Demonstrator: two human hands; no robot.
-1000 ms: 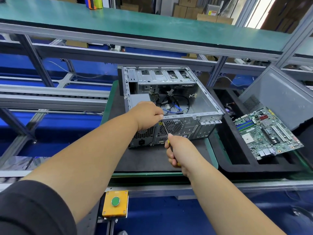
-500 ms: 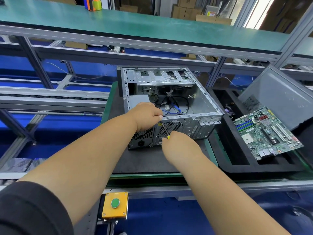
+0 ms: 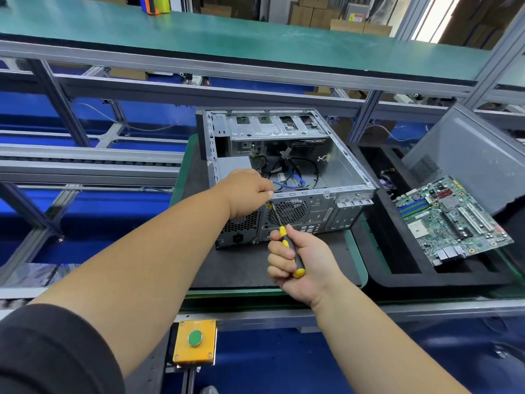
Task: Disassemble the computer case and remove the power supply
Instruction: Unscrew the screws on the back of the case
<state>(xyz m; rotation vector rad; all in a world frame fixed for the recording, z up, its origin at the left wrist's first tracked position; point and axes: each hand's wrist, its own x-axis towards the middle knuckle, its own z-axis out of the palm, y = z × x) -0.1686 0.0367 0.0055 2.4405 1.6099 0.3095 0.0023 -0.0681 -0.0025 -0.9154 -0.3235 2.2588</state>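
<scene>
The left hand [image 3: 248,191] is lying across the near left corner of the computer case [image 3: 287,172], covering most of the power supply [image 3: 241,231], so that only its honeycomb grille and socket are showing below the wrist at the rear panel's left end. The fingers are curling at the case's top rim near the screwdriver's tip, seemingly pinching something small there, though what they are pinching is too hidden to tell. The right hand [image 3: 301,263] is gripping the yellow-and-black handle of the screwdriver [image 3: 285,237], its thin shaft slanting up to the rear panel just beside the round fan grille; the tip itself is lying hidden under the left fingers. The case is sitting open-topped on a dark mat [image 3: 244,268] on the desk [image 3: 356,260], with loose black and blue cables [image 3: 292,177] lying tangled inside and partly shadowed. To the right, a motherboard [image 3: 451,220] is resting tilted in a black foam tray [image 3: 397,268], and behind it a grey side panel [image 3: 466,155] is leaning, cut off by the picture's edge. Below the desk's front rail a yellow box with a green button [image 3: 195,342] is showing between the forearms. Cardboard boxes [image 3: 318,15] are standing beyond the upper green shelf [image 3: 227,32].
</scene>
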